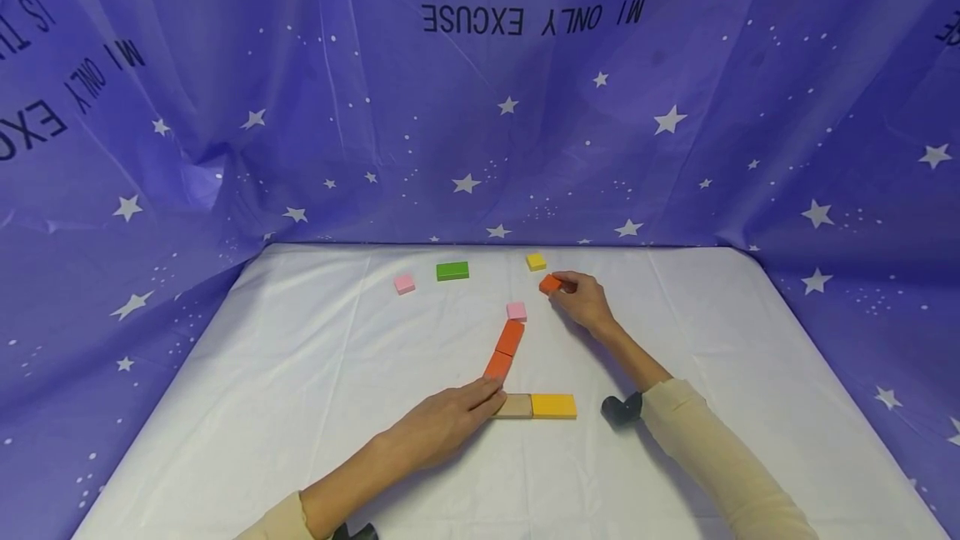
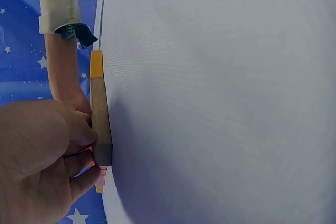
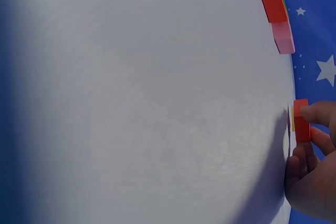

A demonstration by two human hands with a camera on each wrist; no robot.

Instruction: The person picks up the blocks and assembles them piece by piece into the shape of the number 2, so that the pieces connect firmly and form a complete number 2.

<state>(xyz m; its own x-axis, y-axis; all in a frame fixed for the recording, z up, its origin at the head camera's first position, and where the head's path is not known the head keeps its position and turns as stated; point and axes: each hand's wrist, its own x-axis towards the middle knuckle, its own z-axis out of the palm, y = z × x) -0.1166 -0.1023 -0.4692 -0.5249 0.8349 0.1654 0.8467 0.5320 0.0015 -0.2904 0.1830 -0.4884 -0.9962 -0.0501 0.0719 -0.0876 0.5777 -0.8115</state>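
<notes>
Right hand [image 1: 583, 303] pinches small orange block [image 1: 549, 284]; left hand [image 1: 442, 425], relaxed, touches wooden block [image 1: 516, 406]. Pickup step, likely; calls for steady lift.

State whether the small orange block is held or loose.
Held: the right hand pinches the small orange block, as the head and right wrist views both show.

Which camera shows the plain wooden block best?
The left wrist view: the plain wooden block appears largest there. The head view shows it partly hidden by the left hand; the right wrist view misses it.
</notes>
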